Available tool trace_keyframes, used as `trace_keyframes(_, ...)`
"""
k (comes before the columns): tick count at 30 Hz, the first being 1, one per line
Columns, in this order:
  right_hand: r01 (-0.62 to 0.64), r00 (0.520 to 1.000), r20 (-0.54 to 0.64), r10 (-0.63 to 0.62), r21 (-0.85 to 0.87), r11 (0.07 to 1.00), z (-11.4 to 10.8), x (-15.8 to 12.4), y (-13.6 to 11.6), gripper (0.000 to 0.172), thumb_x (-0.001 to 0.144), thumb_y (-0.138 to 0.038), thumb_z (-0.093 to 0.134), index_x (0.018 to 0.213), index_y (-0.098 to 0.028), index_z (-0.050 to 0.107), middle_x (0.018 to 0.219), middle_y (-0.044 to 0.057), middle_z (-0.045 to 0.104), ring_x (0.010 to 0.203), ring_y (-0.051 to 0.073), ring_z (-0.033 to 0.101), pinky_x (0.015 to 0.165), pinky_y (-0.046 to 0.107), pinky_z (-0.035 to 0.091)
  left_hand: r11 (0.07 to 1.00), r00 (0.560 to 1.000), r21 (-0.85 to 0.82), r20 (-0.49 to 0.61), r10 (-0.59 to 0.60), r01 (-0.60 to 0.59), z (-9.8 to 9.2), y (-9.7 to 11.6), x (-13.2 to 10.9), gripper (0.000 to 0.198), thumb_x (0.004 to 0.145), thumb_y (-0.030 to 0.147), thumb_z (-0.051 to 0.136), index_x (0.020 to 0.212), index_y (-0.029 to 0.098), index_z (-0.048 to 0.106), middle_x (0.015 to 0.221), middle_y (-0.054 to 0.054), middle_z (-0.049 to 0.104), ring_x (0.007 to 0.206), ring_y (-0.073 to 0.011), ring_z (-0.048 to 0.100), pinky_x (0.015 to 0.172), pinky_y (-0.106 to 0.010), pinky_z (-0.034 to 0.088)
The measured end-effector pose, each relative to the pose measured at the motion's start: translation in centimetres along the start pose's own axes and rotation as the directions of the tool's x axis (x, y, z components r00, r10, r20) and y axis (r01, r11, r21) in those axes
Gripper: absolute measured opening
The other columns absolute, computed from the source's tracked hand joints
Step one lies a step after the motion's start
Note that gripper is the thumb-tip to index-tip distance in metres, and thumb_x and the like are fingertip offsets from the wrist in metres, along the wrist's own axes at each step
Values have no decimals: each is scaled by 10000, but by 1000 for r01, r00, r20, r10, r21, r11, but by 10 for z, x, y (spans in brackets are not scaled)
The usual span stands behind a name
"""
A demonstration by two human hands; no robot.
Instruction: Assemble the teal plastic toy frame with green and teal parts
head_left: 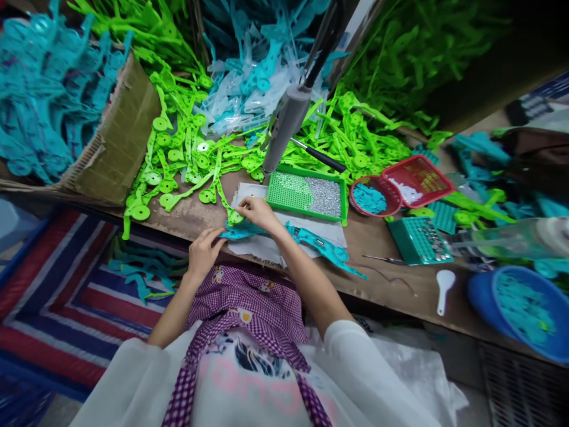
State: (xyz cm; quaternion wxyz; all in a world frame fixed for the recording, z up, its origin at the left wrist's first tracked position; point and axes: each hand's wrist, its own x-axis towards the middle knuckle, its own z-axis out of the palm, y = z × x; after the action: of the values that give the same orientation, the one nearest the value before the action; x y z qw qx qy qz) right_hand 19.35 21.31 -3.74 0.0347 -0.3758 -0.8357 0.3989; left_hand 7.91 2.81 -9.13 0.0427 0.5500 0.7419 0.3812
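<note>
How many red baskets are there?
2: a round red basket with teal pieces, right of the green tray, and a rectangular red basket with white pieces beside it. More may be hidden.

To my right on the table [364,237] I have a white spoon [444,284], its handle towards me, near a blue bowl [482,302] of small teal bits [524,308]. Just beyond the bowl is a clear bottle [507,240]. Farther off, a red basket [433,169] holding white bits [406,193] touches a round red tub [390,204]. On my left stand a ragged-edged carton [115,127] and, lower down, a striped cloth [66,284]. A dark grate [524,379] lies low at my right.
</note>
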Motion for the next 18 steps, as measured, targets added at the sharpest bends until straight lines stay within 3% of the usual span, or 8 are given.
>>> trace_keyframes(6, 50, 990, 134, -39, -80, 996, 3, -9, 0, 219, 907, -321, 585, 1018, -171, 700, 966, 64, 753, 858, 163, 658, 740, 251, 430, 997, 998, 71, -63, 24, -19, 8, -1, -13, 213, 908, 335, 644, 1057, 229, 753, 1007, -63, 737, 905, -200, 714, 843, -311, 569)
trace_keyframes(9, 69, 987, 158, -36, -215, 974, 2, -9, -1, 200, 873, -261, 575, 991, -187, 718, 1026, 72, 760, 953, 201, 671, 783, 273, 440, 999, 998, 27, -54, 29, -28, -1, 4, -11, 219, 901, 354, 654, 1051, 229, 752, 1095, -73, 725, 943, -200, 710, 862, -322, 574)
trace_keyframes(14, 101, 985, 170, -35, -398, 912, 1, -12, -10, 258, 870, -240, 532, 1041, -188, 718, 1070, 107, 760, 991, 243, 694, 803, 304, 470, 995, 994, -34, 55, 93, -91, -32, 30, -13, 184, 951, 299, 581, 987, 240, 752, 1005, -47, 742, 920, -177, 709, 880, -327, 569)
trace_keyframes(18, 151, 984, 162, -74, -539, 829, 1, -20, -26, 338, 903, -162, 430, 1104, -107, 696, 1109, 207, 731, 1026, 314, 699, 809, 366, 497, 988, 977, -7, 146, 156, -157, -35, 45, -23, 175, 934, 315, 613, 1039, 238, 730, 1023, -49, 740, 934, -182, 709, 883, -321, 564)
